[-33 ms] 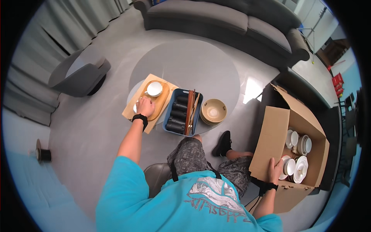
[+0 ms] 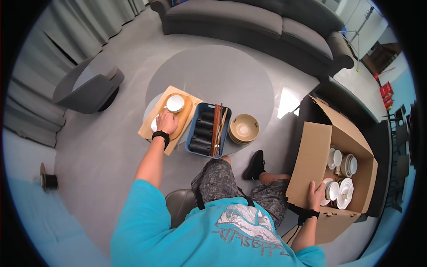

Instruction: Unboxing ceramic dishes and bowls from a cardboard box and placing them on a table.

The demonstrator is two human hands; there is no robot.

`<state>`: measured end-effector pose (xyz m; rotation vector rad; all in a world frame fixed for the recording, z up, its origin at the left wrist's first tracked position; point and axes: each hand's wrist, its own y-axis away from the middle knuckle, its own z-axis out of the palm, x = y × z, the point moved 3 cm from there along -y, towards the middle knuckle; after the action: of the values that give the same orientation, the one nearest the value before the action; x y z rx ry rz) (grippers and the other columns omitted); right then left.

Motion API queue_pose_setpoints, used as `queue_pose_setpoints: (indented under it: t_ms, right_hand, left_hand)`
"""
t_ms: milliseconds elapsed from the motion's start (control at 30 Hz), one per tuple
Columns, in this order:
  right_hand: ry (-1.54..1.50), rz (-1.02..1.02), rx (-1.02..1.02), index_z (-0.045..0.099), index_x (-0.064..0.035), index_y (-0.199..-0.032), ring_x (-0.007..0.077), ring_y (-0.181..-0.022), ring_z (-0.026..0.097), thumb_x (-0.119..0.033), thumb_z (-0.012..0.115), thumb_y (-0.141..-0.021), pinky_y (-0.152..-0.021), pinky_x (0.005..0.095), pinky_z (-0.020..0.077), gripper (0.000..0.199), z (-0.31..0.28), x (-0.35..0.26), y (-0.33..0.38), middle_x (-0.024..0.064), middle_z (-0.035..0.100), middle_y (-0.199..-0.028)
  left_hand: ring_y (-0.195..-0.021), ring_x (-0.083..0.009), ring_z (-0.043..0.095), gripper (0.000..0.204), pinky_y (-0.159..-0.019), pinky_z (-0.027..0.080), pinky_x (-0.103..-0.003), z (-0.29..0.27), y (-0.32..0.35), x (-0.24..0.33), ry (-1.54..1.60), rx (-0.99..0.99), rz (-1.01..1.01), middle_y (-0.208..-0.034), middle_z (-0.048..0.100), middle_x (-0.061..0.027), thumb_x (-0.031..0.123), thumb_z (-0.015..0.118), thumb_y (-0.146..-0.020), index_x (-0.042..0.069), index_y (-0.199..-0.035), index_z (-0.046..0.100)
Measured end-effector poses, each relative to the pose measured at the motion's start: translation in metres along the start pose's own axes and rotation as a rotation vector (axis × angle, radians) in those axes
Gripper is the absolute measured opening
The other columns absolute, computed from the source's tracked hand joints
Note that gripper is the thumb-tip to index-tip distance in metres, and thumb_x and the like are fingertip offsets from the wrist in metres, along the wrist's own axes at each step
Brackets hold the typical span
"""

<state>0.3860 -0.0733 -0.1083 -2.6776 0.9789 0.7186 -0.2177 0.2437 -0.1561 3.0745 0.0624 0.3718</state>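
Observation:
My left hand is closed at a white cup, which it partly covers. This cup is on an oval wooden tray, and a second white cup stands just beyond my fingers. The tray lies on a pale rectangular wooden board. To my right stands an open cardboard box. My right hand grips the edge of its near-side flap, the fingers partly hidden. Inside the box are white bowls, a lidded white dish and several stacked dishes.
On the round grey table, a blue basket holds black cylindrical items and chopsticks. Stacked beige bowls stand beside it. A grey sofa is beyond, a grey armchair at the left.

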Motion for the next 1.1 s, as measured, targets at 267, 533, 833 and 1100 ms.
queue_pose_setpoints:
  t_ms: [267, 533, 833, 1100]
  right_hand:
    - [0.105, 0.036, 0.033, 0.05, 0.0027, -0.11, 0.0439, -0.096, 0.058, -0.033, 0.059, -0.089, -0.082, 0.0443, 0.0457, 0.042, 0.004, 0.003, 0.0, 0.028, 0.062, -0.1]
    - [0.144, 0.019, 0.066, 0.051, 0.0031, -0.109, 0.0428, -0.094, 0.059, -0.033, 0.061, -0.088, -0.082, 0.0444, 0.0456, 0.043, 0.005, 0.004, -0.003, 0.0274, 0.062, -0.098]
    - [0.102, 0.054, 0.067, 0.053, 0.0028, -0.108, 0.0434, -0.09, 0.061, -0.03, 0.063, -0.087, -0.078, 0.0457, 0.0476, 0.04, 0.003, -0.006, -0.005, 0.0263, 0.064, -0.094]
    - [0.047, 0.102, 0.019, 0.055, 0.0018, -0.11, 0.0377, -0.092, 0.062, -0.026, 0.064, -0.087, -0.08, 0.0402, 0.0475, 0.037, 0.002, -0.007, -0.01, 0.0234, 0.064, -0.097]
  left_hand:
    - [-0.119, -0.0316, 0.046, 0.038, -0.106, 0.025, -0.049, 0.038, -0.043, 0.023, -0.155, -0.209, 0.037, -0.12, 0.055, -0.0171, 0.027, 0.059, -0.08, -0.003, -0.102, 0.067]
    - [-0.11, -0.0393, 0.054, 0.038, -0.098, 0.039, -0.046, 0.053, -0.084, 0.03, -0.007, -0.307, 0.029, -0.112, 0.057, -0.0268, 0.024, 0.058, -0.08, -0.009, -0.098, 0.063]
    - [-0.094, -0.0452, 0.059, 0.023, -0.085, 0.048, -0.046, 0.037, -0.134, 0.081, 0.172, -0.166, 0.055, -0.094, 0.061, -0.0305, 0.009, 0.059, -0.076, -0.008, -0.09, 0.064]
    - [-0.093, -0.0461, 0.058, 0.02, -0.082, 0.048, -0.049, 0.069, -0.153, 0.149, 0.174, -0.106, 0.256, -0.092, 0.062, -0.0284, -0.001, 0.056, -0.074, -0.002, -0.094, 0.059]
